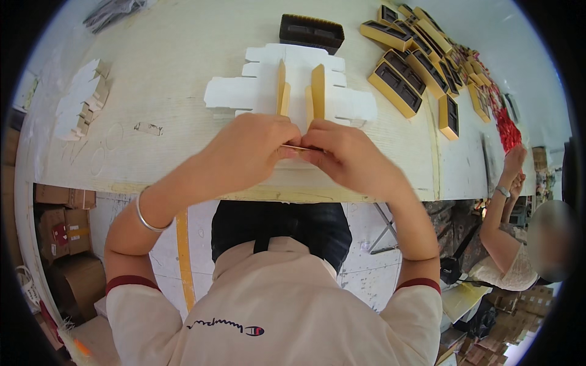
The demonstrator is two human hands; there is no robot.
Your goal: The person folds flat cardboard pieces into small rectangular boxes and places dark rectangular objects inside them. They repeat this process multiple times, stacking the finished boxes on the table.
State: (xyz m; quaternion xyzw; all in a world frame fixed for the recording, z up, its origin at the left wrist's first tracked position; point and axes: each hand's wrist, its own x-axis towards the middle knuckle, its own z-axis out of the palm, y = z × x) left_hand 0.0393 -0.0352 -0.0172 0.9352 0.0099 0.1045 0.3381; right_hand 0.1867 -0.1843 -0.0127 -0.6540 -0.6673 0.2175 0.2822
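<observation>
A partly folded cardboard box point(318, 91), white inside and gold outside, stands in front of me with its two long side walls raised. My left hand point(265, 137) pinches its near end from the left, thumb below and fingers curled over. From the right, my right hand point(339, 145) grips the same end, its fingertips almost meeting the left ones. A thin edge of card shows between the thumbs; my fingers cover the rest of that end. Flat white box blanks point(229, 93) lie beneath and around the box.
Black plastic trays point(311, 33) sit nested beyond the blanks. Several gold boxes with black inserts point(395, 90) are heaped at the far right. Pale folded card pieces point(82, 104) lie at the left. At the right, another person's hand point(514, 160) touches red strands point(508, 129).
</observation>
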